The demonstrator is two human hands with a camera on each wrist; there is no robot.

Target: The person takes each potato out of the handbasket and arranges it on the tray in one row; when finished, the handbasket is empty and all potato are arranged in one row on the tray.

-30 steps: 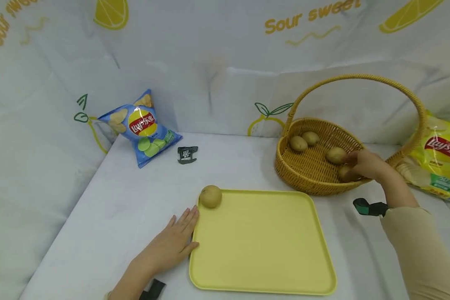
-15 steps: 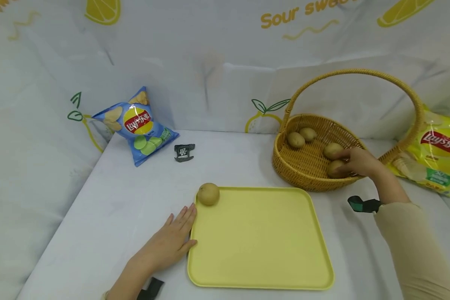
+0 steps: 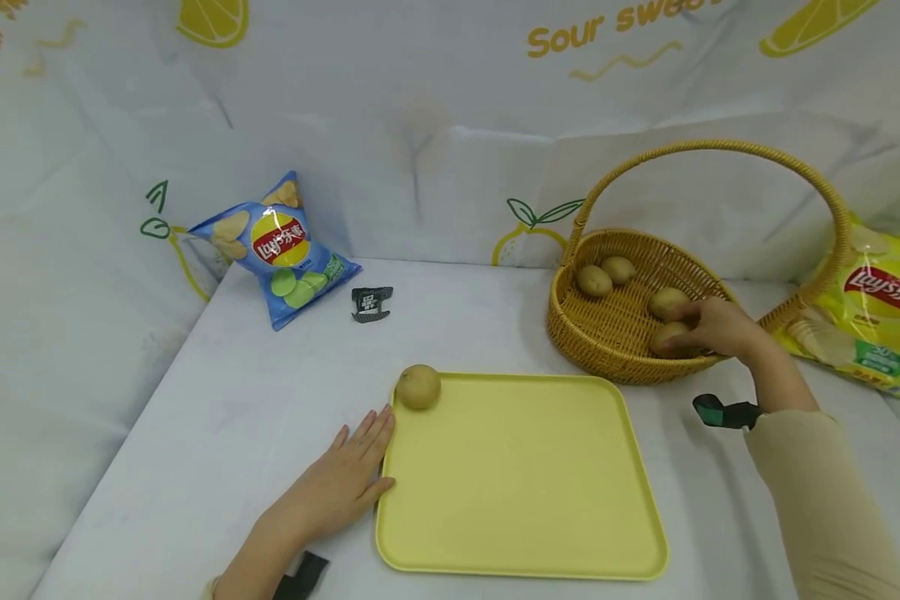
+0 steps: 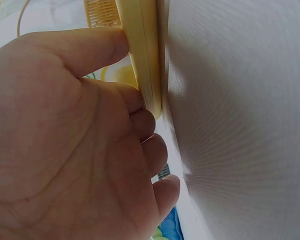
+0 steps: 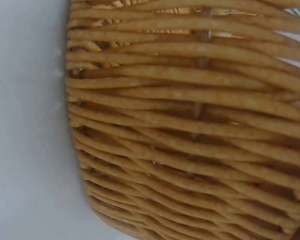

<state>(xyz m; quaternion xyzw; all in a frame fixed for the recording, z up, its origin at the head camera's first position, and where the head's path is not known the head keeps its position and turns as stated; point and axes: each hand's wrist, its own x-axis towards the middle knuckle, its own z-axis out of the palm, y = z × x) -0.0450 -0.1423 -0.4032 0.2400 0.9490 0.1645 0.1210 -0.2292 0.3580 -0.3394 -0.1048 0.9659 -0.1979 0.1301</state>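
My right hand [image 3: 723,325] reaches over the near right rim of the wicker basket [image 3: 600,362], its thumb and fingers gripping a kiwi [image 3: 669,340]. Another kiwi [image 3: 667,303] lies just behind that one. Two more kiwis, one of them the nearer kiwi [image 3: 593,281], rest at the basket's left side. My left hand [image 3: 337,487] lies with straight fingers against the left edge of the yellow tray [image 3: 525,483]. A single kiwi [image 3: 418,387] sits in the tray's far left corner. In the right wrist view, the woven basket wall [image 5: 190,125] hides the right hand's fingers.
A blue chip bag [image 3: 285,250] leans on the back cloth at the left, with a small black label piece [image 3: 371,304] beside it. A yellow chip bag [image 3: 881,304] stands right of the basket. The tall basket handle [image 3: 712,146] arches above the right hand.
My right hand shifts slightly left inside the basket, and the kiwi under its fingers moves with it. The left hand keeps its place on the tray edge. The head view tilts a little.
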